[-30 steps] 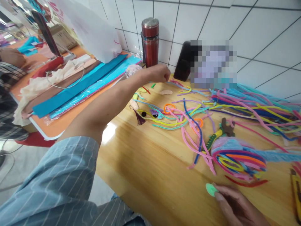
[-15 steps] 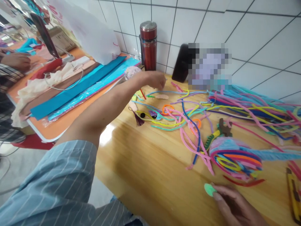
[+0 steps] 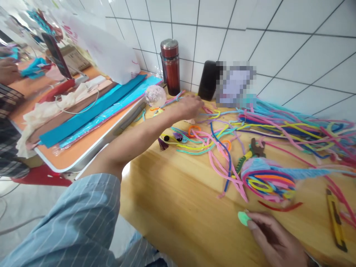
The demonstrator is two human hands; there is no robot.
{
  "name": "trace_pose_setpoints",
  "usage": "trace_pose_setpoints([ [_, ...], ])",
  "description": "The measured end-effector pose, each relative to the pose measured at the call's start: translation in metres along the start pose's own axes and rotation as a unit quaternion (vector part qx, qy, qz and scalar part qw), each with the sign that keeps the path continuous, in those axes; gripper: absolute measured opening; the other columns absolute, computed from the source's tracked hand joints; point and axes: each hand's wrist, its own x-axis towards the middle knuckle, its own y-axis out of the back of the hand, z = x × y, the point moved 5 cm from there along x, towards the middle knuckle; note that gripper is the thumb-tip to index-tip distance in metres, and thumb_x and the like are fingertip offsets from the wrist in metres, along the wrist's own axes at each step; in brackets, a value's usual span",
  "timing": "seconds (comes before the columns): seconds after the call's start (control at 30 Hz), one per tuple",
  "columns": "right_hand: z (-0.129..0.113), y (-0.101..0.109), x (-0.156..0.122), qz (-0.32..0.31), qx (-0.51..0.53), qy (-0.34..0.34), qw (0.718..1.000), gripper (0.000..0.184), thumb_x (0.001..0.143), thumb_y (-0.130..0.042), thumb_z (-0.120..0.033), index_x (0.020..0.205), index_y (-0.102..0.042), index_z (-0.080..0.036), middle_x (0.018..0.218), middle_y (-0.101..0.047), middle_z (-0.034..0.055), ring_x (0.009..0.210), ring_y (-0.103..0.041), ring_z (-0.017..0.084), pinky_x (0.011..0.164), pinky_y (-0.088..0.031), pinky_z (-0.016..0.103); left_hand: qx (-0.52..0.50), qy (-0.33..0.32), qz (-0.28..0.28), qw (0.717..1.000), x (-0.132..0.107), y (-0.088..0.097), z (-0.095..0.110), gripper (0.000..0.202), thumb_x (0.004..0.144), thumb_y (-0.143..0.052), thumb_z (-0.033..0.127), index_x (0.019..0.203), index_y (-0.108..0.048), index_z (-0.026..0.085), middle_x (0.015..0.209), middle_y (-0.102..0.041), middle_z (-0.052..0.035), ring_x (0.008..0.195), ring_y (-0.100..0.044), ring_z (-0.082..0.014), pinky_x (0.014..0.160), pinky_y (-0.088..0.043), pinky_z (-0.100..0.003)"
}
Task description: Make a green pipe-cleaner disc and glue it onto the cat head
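In my right hand (image 3: 274, 235), at the lower right, a small light-green oval piece (image 3: 244, 218) is pinched between thumb and index finger. My left hand (image 3: 190, 107) is stretched across the far side of the table, back upward. Its fingers point down among short pipe cleaner pieces, and their tips are hidden. Close to it lie a pink and yellow pipe cleaner piece (image 3: 214, 112) and an orange ring (image 3: 194, 130). A dark tassel (image 3: 163, 144) sits nearer to me, below the forearm. Loose pink pipe cleaners (image 3: 222, 174) spread over the middle.
Green-handled pliers (image 3: 244, 159) lie beside a coiled multicoloured bundle (image 3: 268, 183). A yellow utility knife (image 3: 336, 222) is at the right. Along the wall stand a red flask (image 3: 170, 68) and a black phone-like object (image 3: 208, 81). Another person's hand (image 3: 9, 70) shows at the orange table (image 3: 66, 157).
My left hand has shifted slightly right and down over the short pieces, uncovering the clear sparkly ball behind the forearm. My right hand keeps its pinch on the green piece. The view has shifted slightly.
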Motion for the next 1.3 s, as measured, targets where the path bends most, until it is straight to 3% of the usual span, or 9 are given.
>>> trace_pose_setpoints([
  [0.13, -0.010, -0.003, 0.004, 0.012, 0.009, 0.011, 1.000, 0.024, 0.094, -0.071, -0.048, 0.091, -0.081, -0.027, 0.085, -0.084, 0.0030, 0.075, -0.081, 0.020, 0.070, -0.066, 0.023, 0.067, 0.167, 0.075, 0.981, -0.037, 0.036, -0.066, 0.051, 0.098, -0.066, 0.042, 0.145, -0.069, 0.022, 0.154, -0.062, -0.0176, 0.148, -0.045, -0.0415, 0.127, -0.029, -0.060],
  [0.23, -0.020, -0.004, 0.006, 0.038, 0.018, 0.034, 0.999, 0.022, 0.093, -0.070, -0.047, 0.090, -0.080, -0.027, 0.082, -0.084, 0.0025, 0.071, -0.080, 0.020, 0.066, -0.064, 0.023, 0.063, 0.249, 0.042, 0.965, -0.062, 0.033, -0.097, 0.071, 0.092, -0.074, 0.055, 0.149, -0.063, 0.014, 0.159, -0.055, -0.0220, 0.146, -0.043, -0.0465, 0.118, -0.035, -0.062],
  [0.5, -0.031, -0.005, 0.007, 0.055, 0.030, 0.056, 0.996, 0.022, 0.092, -0.070, -0.044, 0.089, -0.080, -0.025, 0.076, -0.081, 0.0023, 0.067, -0.076, 0.018, 0.064, -0.062, 0.025, 0.011, 0.223, 0.096, 0.970, -0.090, 0.017, -0.111, 0.080, 0.105, -0.035, 0.080, 0.155, -0.053, 0.021, 0.162, -0.049, 0.0016, 0.145, -0.025, -0.0268, 0.129, -0.024, -0.054],
  [0.63, -0.029, -0.006, 0.006, 0.054, 0.028, 0.069, 0.996, 0.021, 0.094, -0.070, -0.043, 0.092, -0.079, -0.024, 0.074, -0.078, 0.0012, 0.066, -0.073, 0.017, 0.065, -0.060, 0.026, -0.022, 0.179, 0.162, 0.970, -0.082, 0.018, -0.075, 0.069, 0.103, -0.063, 0.060, 0.157, -0.054, 0.018, 0.169, -0.047, -0.0075, 0.151, -0.036, -0.0304, 0.133, -0.024, -0.054],
  [0.77, -0.026, -0.008, 0.006, 0.052, 0.040, 0.078, 0.995, 0.020, 0.095, -0.070, -0.041, 0.094, -0.079, -0.024, 0.079, -0.079, 0.0022, 0.069, -0.073, 0.018, 0.067, -0.059, 0.027, -0.067, -0.003, 0.143, 0.987, -0.075, -0.006, 0.025, 0.065, 0.096, -0.076, 0.043, 0.153, -0.061, 0.017, 0.174, -0.043, -0.0200, 0.160, -0.041, -0.0360, 0.133, -0.032, -0.051],
  [0.87, -0.027, -0.009, 0.007, 0.056, 0.058, 0.086, 0.993, 0.019, 0.096, -0.070, -0.040, 0.095, -0.079, -0.023, 0.078, -0.079, 0.0024, 0.069, -0.073, 0.018, 0.068, -0.059, 0.028, -0.079, -0.089, 0.081, 0.990, -0.079, -0.030, 0.084, 0.045, 0.093, -0.075, 0.042, 0.132, -0.075, 0.019, 0.157, -0.064, -0.0186, 0.152, -0.053, -0.0393, 0.125, -0.042, -0.052],
  [1.0, -0.031, -0.009, 0.007, 0.060, 0.069, 0.101, 0.991, 0.017, 0.095, -0.071, -0.038, 0.094, -0.079, -0.023, 0.077, -0.079, 0.0020, 0.068, -0.072, 0.018, 0.067, -0.058, 0.029, -0.106, 0.018, 0.084, 0.991, -0.079, -0.033, 0.076, 0.028, 0.098, -0.056, 0.024, 0.108, -0.080, 0.014, 0.114, -0.081, -0.0170, 0.111, -0.075, -0.0313, 0.098, -0.056, -0.042],
  [1.17, -0.034, -0.008, 0.007, 0.060, 0.073, 0.112, 0.989, 0.015, 0.095, -0.070, -0.036, 0.093, -0.079, -0.023, 0.076, -0.078, 0.0012, 0.067, -0.070, 0.017, 0.066, -0.057, 0.029, -0.220, 0.096, 0.237, 0.941, -0.076, -0.015, 0.038, 0.024, 0.099, -0.059, 0.026, 0.108, -0.078, 0.015, 0.101, -0.082, -0.0105, 0.096, -0.075, -0.0252, 0.088, -0.054, -0.034],
  [1.3, -0.033, -0.008, 0.007, 0.057, 0.078, 0.109, 0.989, 0.016, 0.095, -0.070, -0.036, 0.095, -0.079, -0.023, 0.076, -0.078, 0.0011, 0.066, -0.069, 0.017, 0.065, -0.057, 0.029, -0.204, 0.113, 0.218, 0.948, -0.075, -0.033, 0.045, 0.025, 0.099, -0.059, 0.027, 0.111, -0.078, 0.013, 0.100, -0.080, -0.0135, 0.093, -0.074, -0.0286, 0.085, -0.053, -0.037],
])
